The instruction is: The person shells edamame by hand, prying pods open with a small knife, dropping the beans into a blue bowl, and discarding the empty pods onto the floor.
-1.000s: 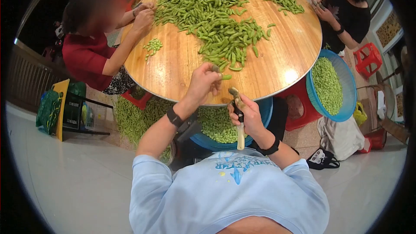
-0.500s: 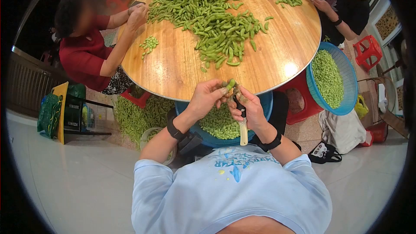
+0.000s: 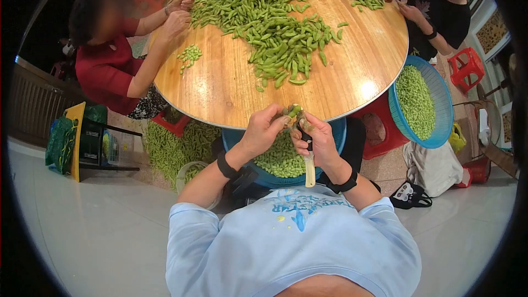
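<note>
Just off the near edge of the round wooden table [image 3: 220,91], my two hands meet at the fingertips. A green soybean pod [image 3: 295,110] is pinched in my left hand [image 3: 259,133]. My right hand [image 3: 320,142] closes round a slim tool with a black upper part and a cream-coloured lower end [image 3: 310,173]; its working tip is hidden by the fingers. Directly below the hands is a blue basin [image 3: 340,142] with shelled green beans [image 3: 281,158] in it. A large heap of soybean pods [image 3: 258,14] covers the far part of the tabletop.
A blue basket [image 3: 444,107] of shelled beans stands right, beside a red stool [image 3: 379,132]. Empty pods [image 3: 179,146] cover the floor at left, near a whitish bucket [image 3: 184,175]. A person in red [image 3: 107,71] and one in black [image 3: 440,11] sit at the table.
The pod between my hands has tilted and shifted slightly down. At the far right, the person in black has moved their hands apart and down to the table edge. The person in red has shifted their hands.
</note>
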